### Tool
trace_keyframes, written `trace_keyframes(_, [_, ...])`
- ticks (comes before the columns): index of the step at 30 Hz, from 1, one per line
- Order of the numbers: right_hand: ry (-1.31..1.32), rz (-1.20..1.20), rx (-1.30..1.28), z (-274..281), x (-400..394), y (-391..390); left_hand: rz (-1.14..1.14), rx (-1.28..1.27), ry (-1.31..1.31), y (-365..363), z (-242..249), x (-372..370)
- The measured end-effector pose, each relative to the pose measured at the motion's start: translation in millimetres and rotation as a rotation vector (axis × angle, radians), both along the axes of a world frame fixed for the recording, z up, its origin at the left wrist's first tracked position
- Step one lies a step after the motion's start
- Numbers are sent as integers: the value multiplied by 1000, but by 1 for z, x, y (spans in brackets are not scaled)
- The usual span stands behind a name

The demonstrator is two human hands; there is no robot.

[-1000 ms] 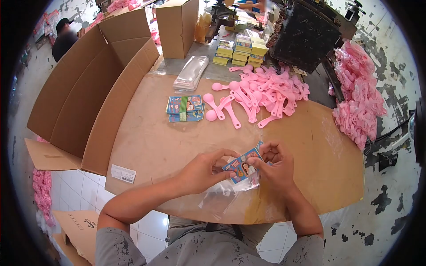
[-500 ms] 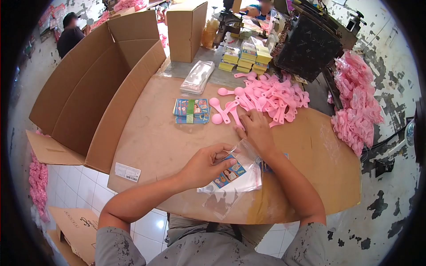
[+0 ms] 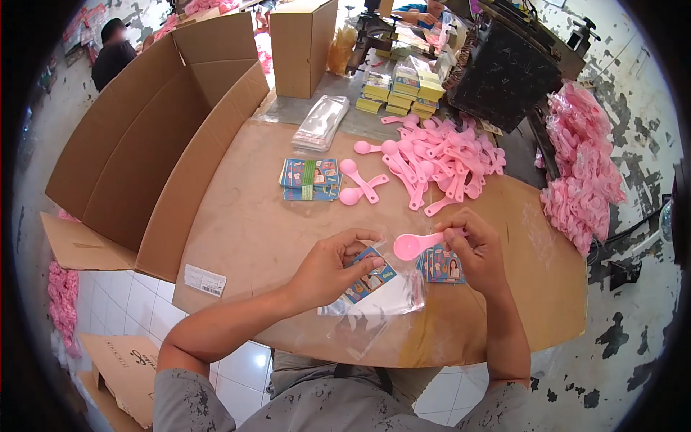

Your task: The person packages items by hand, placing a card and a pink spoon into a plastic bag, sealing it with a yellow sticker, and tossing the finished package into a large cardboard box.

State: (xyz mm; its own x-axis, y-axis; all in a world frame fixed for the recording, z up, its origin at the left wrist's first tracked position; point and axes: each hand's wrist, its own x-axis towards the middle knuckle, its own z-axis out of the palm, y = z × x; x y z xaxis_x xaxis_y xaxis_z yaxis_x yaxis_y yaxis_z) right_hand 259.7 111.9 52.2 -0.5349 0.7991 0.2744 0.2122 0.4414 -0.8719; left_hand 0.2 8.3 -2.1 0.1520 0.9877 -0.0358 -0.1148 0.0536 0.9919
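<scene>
Pinched in the fingers of my left hand [image 3: 325, 268] is a clear plastic bag with a blue printed card [image 3: 373, 283], which seems to lie inside it. Below it, a stack of clear bags [image 3: 399, 301] rests on the cardboard-covered table. My right hand [image 3: 481, 253] grips a pink measuring spoon [image 3: 407, 247] by its handle, its bowl pointing left near the bag's mouth. Partly under that hand is a stack of blue cards [image 3: 440, 270]. Farther back lies a heap of pink measuring spoons [image 3: 450, 155], with two crossed spoons at its left.
A green-banded bundle of cards [image 3: 309, 180] and a packet of clear bags [image 3: 322, 124] lie beyond my hands. A large open carton [image 3: 201, 169] stands left. Behind are yellow-edged card stacks [image 3: 404, 90] and a dark machine [image 3: 500, 72]. Bagged pink spoons [image 3: 579, 169] hang right.
My right hand has come back from the heap toward me with a pink measuring spoon in it. My left hand stays nearly in place with the bag.
</scene>
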Motion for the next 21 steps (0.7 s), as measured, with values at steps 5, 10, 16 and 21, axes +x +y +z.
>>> trace_keyframes(5, [-120, 90, 155, 7, -3, -5, -33, -2, 1, -1, 2, 3])
trace_keyframes(10, [-168, 107, 111, 4, -15, -20, -71, 5, 41, -1, -2, 4])
trace_keyframes(16, [51, 450, -157, -13, -37, -37, -191, -25, -23, -2, 13, -1])
trace_keyframes(21, [379, 487, -389, -1, -30, -23, -347, -59, -191, -1, 13, -9])
